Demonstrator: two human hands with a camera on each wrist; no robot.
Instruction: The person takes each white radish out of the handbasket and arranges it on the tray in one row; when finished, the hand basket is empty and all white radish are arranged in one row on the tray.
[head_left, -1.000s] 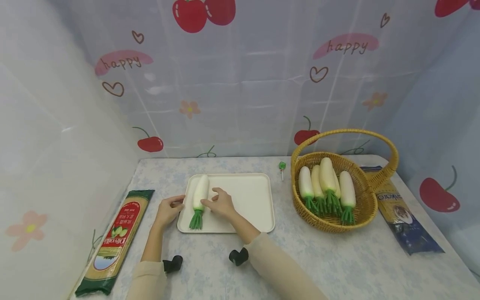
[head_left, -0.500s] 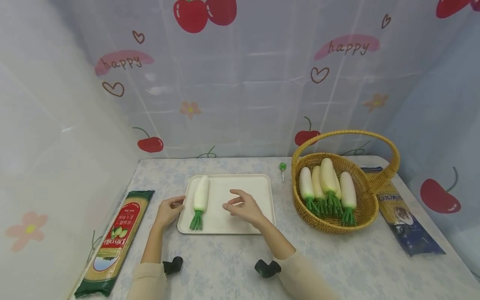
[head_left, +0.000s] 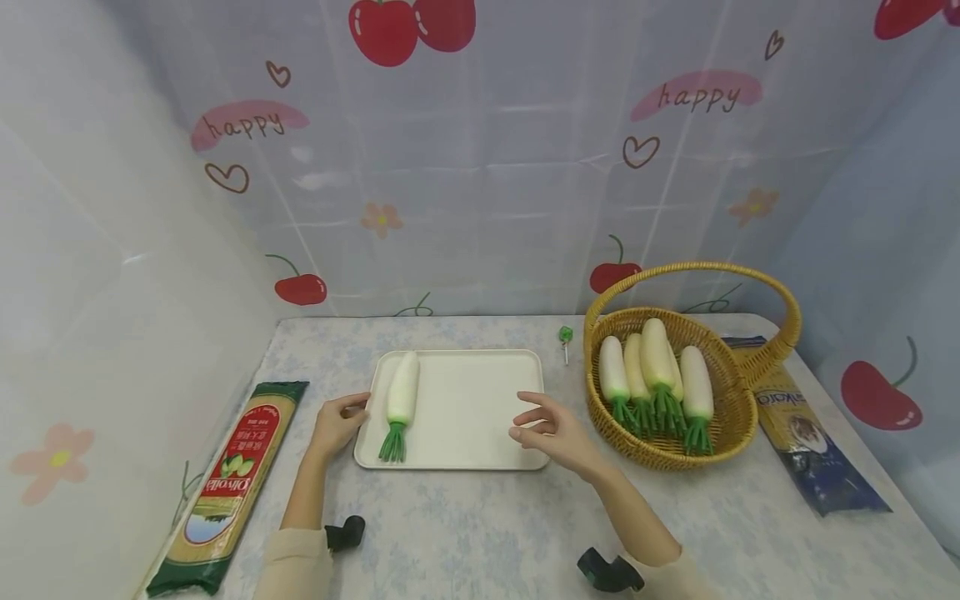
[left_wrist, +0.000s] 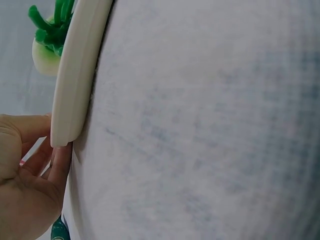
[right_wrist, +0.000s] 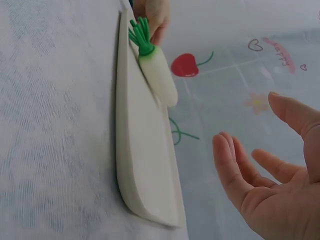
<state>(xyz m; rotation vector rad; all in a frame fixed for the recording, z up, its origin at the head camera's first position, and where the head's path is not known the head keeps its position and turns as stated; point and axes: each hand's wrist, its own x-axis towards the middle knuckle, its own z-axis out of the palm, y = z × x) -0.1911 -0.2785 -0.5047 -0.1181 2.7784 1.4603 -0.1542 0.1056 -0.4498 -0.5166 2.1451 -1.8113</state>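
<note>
A white radish [head_left: 402,397] with green stalks lies lengthwise on the left part of the white tray [head_left: 480,417]. At the tray's left edge, my left hand [head_left: 337,423] pinches the rim, thumb on the upper side and fingers [left_wrist: 61,165] at the underside in the left wrist view. My right hand [head_left: 557,435] holds nothing; it hovers over the tray's right edge with its fingers loosely bent and thumb apart. In the right wrist view the hand [right_wrist: 275,185] is well away from the radish [right_wrist: 159,75].
Right of the tray stands a wicker basket [head_left: 637,454] with a tall handle, holding several white radishes [head_left: 656,354]. A blue and gold packet [head_left: 806,433] lies partly behind it. A green lollipop [head_left: 566,335] lies near the back, and a noodle packet [head_left: 232,475] lies at the left.
My right hand has let go of the radish and moved right across the tray to its right edge. The radish stays where it lay, and my left hand remains at the rim.
</note>
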